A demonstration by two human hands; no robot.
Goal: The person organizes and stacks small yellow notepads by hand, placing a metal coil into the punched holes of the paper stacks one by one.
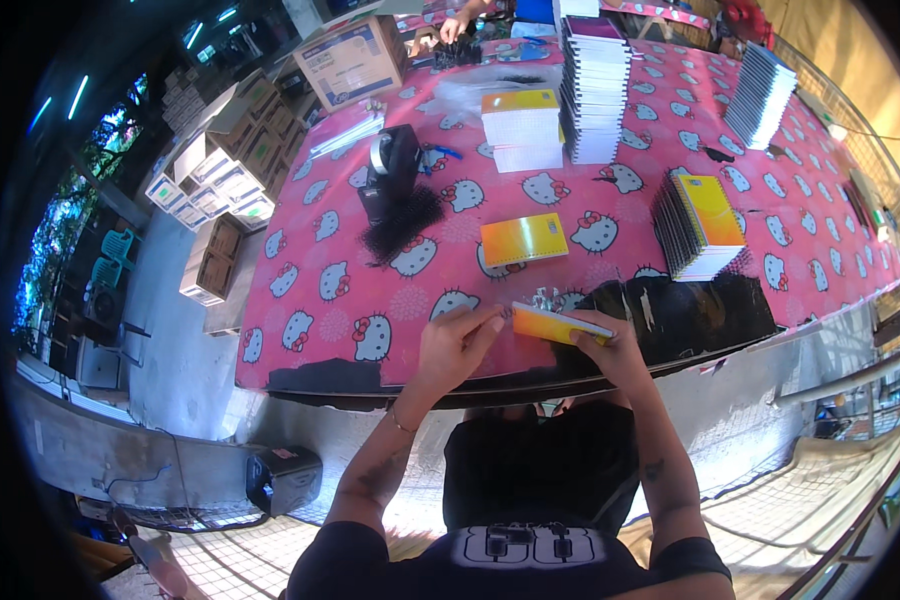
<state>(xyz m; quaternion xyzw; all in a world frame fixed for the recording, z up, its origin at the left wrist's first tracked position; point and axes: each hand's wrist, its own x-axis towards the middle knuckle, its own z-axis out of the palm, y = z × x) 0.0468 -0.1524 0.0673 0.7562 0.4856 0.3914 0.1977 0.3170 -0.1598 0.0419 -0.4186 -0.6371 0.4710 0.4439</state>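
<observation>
Above the table's near edge, my right hand (615, 352) grips a small yellow-orange notebook (545, 325) by its right end, thumb on the cover. My left hand (458, 345) is closed in a pinch at the notebook's left end. A small dark bit shows at those fingertips, too small to make out. Just beyond the notebook lies a small shiny metal object (547, 298). Farther off, another yellow notebook (524, 240) lies flat. To the right stands a stack of yellow notebooks (705, 225) with black spiral bindings.
A heap of black plastic coils (403, 222) lies left of centre beside a black device (394, 165). Behind are a yellow-topped stack (522, 130) and a tall notebook stack (595, 95). Another person's hand (457, 27) is at the far side. Cardboard boxes (235, 150) stand left.
</observation>
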